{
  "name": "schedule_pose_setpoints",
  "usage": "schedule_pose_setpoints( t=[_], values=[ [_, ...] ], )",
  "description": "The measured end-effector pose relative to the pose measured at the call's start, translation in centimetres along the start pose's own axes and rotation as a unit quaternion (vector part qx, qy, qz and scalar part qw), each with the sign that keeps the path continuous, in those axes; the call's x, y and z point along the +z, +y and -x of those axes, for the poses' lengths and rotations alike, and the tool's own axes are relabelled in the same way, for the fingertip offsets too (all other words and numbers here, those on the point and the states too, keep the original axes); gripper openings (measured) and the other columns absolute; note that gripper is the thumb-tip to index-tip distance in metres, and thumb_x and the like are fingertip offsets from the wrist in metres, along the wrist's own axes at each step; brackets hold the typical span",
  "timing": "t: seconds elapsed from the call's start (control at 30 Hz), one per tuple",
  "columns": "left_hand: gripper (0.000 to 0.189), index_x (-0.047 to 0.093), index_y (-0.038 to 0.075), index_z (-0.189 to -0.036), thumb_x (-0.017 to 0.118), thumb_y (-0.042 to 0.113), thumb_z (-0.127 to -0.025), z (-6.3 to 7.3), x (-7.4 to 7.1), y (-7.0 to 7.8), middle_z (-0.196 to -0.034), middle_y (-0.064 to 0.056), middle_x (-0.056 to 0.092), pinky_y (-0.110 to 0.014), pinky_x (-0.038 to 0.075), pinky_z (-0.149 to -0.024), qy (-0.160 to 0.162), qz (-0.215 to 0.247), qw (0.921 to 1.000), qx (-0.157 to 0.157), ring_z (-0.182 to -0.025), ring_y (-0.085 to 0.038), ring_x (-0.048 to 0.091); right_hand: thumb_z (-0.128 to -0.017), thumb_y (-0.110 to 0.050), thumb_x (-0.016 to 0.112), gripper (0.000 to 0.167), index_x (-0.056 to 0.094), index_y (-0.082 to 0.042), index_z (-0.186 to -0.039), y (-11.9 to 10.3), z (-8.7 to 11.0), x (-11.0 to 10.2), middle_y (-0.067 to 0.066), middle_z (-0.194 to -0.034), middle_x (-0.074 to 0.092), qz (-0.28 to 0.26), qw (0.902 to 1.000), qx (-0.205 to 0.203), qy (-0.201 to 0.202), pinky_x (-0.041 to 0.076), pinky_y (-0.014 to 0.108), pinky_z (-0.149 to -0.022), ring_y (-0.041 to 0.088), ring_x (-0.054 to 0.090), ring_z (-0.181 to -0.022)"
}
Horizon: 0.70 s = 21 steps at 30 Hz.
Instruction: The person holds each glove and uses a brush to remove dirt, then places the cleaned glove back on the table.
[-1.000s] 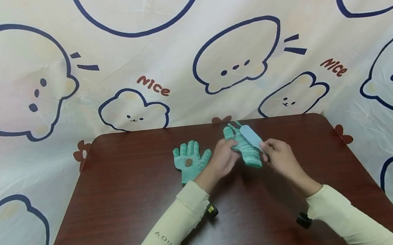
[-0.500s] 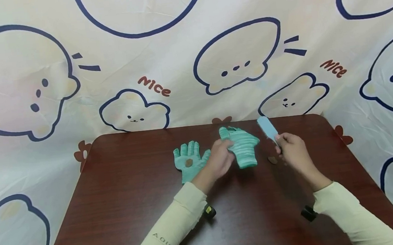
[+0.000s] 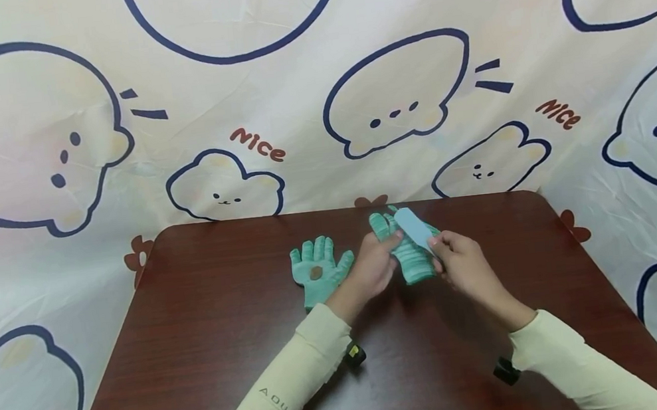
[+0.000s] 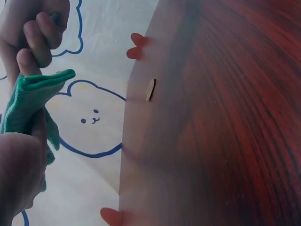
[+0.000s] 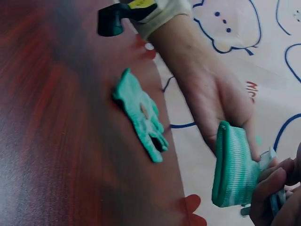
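A green striped knit glove (image 3: 416,266) is pinched in my left hand (image 3: 375,263), thumb on top, above the table's far side. My right hand (image 3: 466,260) grips the handle of a light-blue brush (image 3: 413,226); its flat head lies over the glove's finger end in the head view. From the left wrist, the glove's cuff (image 4: 40,89) shows between both hands. The right wrist view has the ribbed cuff (image 5: 233,169) beside my right fingers (image 5: 270,186), which hide most of the brush. Left of my hands, a second green glove (image 3: 316,293) lies palm up.
On the second glove's palm is a brown oval patch (image 3: 315,272). A small flat tan piece (image 4: 150,89) lies near the edge of the dark red-brown table (image 3: 229,349). Behind the table hangs a printed cloth (image 3: 293,102). A black camera (image 3: 507,370) sits at my right wrist.
The brush swung right, off the glove, exposing the brown piece on the table, then came back over the glove. My left hand kept hold of the glove, which tilted slightly.
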State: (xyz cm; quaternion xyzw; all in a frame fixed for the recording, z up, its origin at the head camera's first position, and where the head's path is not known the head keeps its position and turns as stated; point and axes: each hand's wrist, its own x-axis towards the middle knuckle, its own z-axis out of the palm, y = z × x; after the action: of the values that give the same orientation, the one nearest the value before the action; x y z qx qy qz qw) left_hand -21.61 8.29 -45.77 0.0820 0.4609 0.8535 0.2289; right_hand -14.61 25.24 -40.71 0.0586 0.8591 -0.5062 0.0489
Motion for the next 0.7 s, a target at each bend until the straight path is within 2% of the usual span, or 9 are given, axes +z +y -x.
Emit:
schedule_pose_setpoints(
  t=[0.17, 0.4, 0.7],
  values=[
    [0.044, 0.046, 0.005, -0.151, 0.046, 0.006, -0.108, 0.3, 0.0, 0.2, -0.151, -0.009, 0.056, -0.038, 0.049, -0.111, 0.008, -0.006, 0.9999, -0.005, -0.140, -0.023, 0.052, -0.109, -0.048, 0.043, 0.045, 0.057, -0.005, -0.103, 0.3, -0.1, 0.4, 0.009, -0.077, 0.056, 0.034, 0.9992, -0.007, 0.018, 0.039, 0.032, -0.041, 0.015, 0.041, -0.050],
    [0.044, 0.048, 0.012, -0.151, 0.048, 0.007, -0.107, 0.4, 0.0, 0.5, -0.148, -0.003, 0.059, -0.037, 0.050, -0.110, 0.014, -0.013, 0.9997, -0.016, -0.138, -0.020, 0.054, -0.108, -0.051, 0.043, 0.052, 0.059, -0.002, -0.098, 0.6, -0.2, -0.2, 0.010, -0.075, 0.058, 0.064, 0.9967, -0.022, 0.046, 0.039, 0.032, -0.046, 0.015, 0.042, -0.053],
    [0.042, 0.050, 0.013, -0.150, 0.048, 0.008, -0.108, 0.8, -0.1, 0.4, -0.147, -0.005, 0.059, -0.042, 0.050, -0.111, 0.006, -0.011, 0.9997, -0.019, -0.135, -0.022, 0.056, -0.109, -0.048, 0.043, 0.050, 0.060, -0.003, -0.094, 0.9, -0.2, -0.7, 0.009, -0.073, 0.056, 0.074, 0.9950, -0.025, 0.061, 0.037, 0.031, -0.046, 0.016, 0.041, -0.054]
  ],
)
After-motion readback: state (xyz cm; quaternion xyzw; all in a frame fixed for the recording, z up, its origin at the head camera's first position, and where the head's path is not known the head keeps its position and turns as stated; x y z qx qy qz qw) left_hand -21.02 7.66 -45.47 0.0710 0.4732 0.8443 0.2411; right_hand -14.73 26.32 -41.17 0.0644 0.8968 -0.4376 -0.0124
